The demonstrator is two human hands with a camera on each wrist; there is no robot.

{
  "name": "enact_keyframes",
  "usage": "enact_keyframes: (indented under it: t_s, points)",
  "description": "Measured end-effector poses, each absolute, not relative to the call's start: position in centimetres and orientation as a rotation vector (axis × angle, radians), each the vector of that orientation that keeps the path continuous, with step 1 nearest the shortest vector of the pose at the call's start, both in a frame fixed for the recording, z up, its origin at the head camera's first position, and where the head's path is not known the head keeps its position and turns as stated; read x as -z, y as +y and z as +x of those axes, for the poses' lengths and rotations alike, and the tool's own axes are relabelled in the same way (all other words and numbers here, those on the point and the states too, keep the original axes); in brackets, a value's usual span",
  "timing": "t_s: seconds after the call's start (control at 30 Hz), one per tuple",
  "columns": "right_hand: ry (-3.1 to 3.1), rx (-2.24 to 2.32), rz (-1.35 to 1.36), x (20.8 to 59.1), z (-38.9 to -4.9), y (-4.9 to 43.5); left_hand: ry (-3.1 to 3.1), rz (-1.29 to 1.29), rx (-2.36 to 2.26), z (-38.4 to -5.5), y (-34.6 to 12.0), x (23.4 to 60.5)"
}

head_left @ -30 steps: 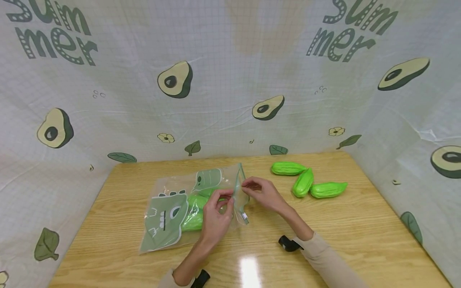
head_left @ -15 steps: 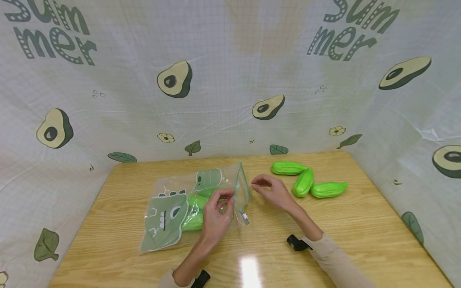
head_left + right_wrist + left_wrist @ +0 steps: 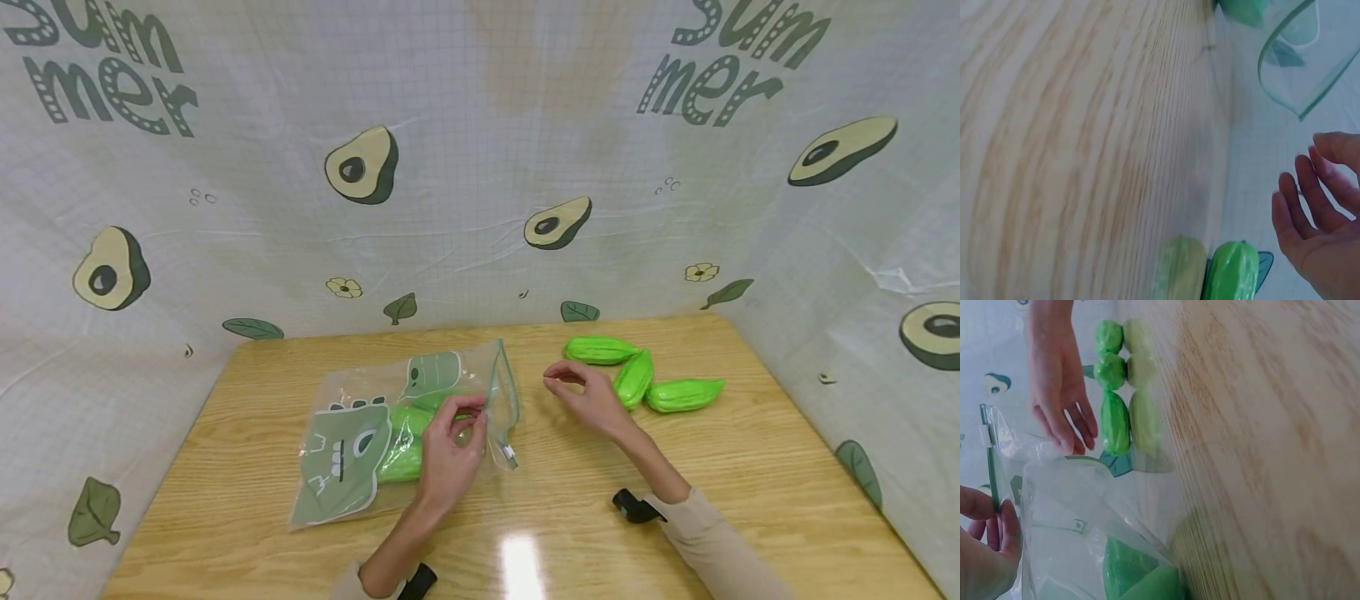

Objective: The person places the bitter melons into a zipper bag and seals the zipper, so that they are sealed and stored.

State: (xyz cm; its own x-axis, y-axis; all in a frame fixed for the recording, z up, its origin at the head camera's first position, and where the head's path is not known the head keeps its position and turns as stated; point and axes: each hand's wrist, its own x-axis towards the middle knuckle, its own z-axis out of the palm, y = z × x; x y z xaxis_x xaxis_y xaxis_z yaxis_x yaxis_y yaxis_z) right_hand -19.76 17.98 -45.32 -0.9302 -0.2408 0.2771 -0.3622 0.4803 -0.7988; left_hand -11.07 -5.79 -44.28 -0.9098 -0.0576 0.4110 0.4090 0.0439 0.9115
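A clear zip bag [image 3: 352, 508] with a printed green monster lies on the table, several bright green vegetables [image 3: 401, 446] inside it. My left hand [image 3: 452, 446] pinches the upper edge of its mouth between thumb and fingers. The bag's green-edged opening [image 3: 1266, 53] gapes toward the right, and a white slider [image 3: 509, 452] sits at its near end. My right hand [image 3: 588, 400] is apart from the bag, holding nothing, its fingers loosely bent. Just beyond it lie three ridged green vegetables like bitter melons [image 3: 684, 396], one partly behind the hand.
The wooden table [image 3: 247, 417] is backed by a pale curtain [image 3: 457, 167] printed with avocados, leaves and lettering, which also rises along both sides. A black wrist camera [image 3: 637, 506] is strapped at the right sleeve.
My right hand has let go of the bag's mouth and moved right toward the loose green vegetables. The opening has spread wider. My left hand keeps its grip in place.
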Motion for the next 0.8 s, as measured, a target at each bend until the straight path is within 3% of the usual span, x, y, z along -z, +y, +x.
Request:
enact_keyframes:
  t_s: [0.8]
  points:
    - [-2.553,-1.371,0.378,45.0,-19.9,22.5,-1.996,-0.338,1.945,-10.9,-5.7,44.2]
